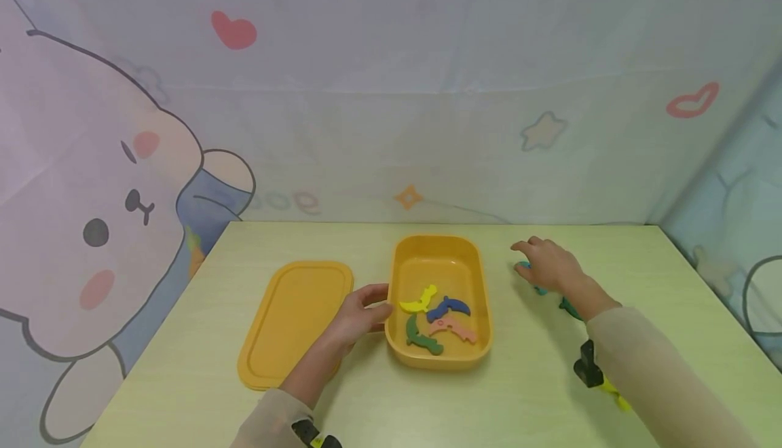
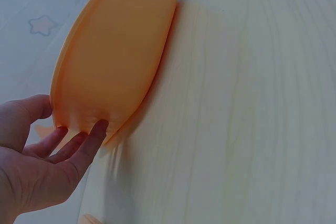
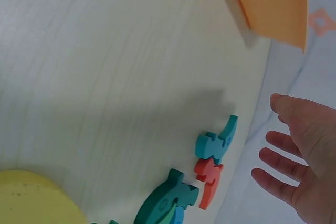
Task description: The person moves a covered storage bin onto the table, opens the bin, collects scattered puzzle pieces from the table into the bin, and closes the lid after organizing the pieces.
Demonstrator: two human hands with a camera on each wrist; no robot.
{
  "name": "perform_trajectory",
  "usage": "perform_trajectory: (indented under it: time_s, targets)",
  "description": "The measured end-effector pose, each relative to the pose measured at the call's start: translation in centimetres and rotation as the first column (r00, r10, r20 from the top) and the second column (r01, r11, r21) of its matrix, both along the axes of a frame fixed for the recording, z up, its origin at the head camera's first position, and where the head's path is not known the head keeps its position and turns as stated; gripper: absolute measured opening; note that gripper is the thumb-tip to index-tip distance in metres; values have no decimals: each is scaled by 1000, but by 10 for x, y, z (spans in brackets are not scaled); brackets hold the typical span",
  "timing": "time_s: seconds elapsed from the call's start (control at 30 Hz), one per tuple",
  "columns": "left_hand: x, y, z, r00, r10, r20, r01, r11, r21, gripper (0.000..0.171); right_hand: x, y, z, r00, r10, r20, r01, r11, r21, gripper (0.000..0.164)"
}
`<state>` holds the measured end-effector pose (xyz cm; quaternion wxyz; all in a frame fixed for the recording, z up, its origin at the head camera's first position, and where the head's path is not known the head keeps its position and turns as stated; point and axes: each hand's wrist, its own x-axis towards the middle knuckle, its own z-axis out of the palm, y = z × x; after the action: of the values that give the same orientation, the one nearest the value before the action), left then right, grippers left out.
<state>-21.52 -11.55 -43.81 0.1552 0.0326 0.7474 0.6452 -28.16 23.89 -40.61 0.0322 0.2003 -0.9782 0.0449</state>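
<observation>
Four fingers and the thumb of my left hand (image 1: 360, 312) touch the left wall of an orange-yellow plastic box (image 1: 442, 360); in the left wrist view the thumb lies at its rim. Inside the box lie a yellow toy piece (image 1: 418, 301), a blue one (image 1: 452, 308), a green one (image 1: 423, 339) and a pink one (image 1: 455, 328), shaped like crocodiles. My right hand (image 1: 546, 265) hovers empty over the table's right side, fingers spread. Near it lie a teal animal piece (image 3: 216, 142), a red piece (image 3: 209, 179) and a dark green piece (image 3: 168, 198).
A flat orange-yellow lid (image 1: 296, 322) lies on the table left of the box. The pale wooden table (image 1: 415, 407) ends at a printed cloth backdrop (image 1: 379, 95). Beside the right forearm shows a yellow shape (image 1: 616, 394), partly hidden. A yellow rounded thing (image 3: 37, 198) fills a corner of the right wrist view.
</observation>
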Motion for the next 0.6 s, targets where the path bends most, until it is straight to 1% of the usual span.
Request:
perform_trajectory:
  time_s: [0.1, 0.13, 0.17, 0.37, 0.6]
  targets:
    - [0, 0, -1, 1000, 0, -3, 0, 1000, -1, 46, 1, 2, -5, 1000, -16, 22, 16, 1000, 9, 40]
    - [-2, -1, -4, 1000, 2, -3, -2, 1000, -1, 46, 1, 2, -7, 999, -20, 27, 19, 1000, 12, 41]
    - [-2, -1, -5, 1000, 5, -3, -5, 1000, -1, 46, 1, 3, -9, 999, -24, 33, 24, 1000, 13, 41]
    - [-3, -1, -5, 1000, 8, 0, -8, 1000, -9, 45, 1, 8, -18, 996, -60, 62, 60, 998, 7, 42]
    - [-3, -1, -6, 1000, 2, -8, -2, 1000, 1, 45, 1, 14, -22, 991, -95, 89, 94, 995, 16, 43]
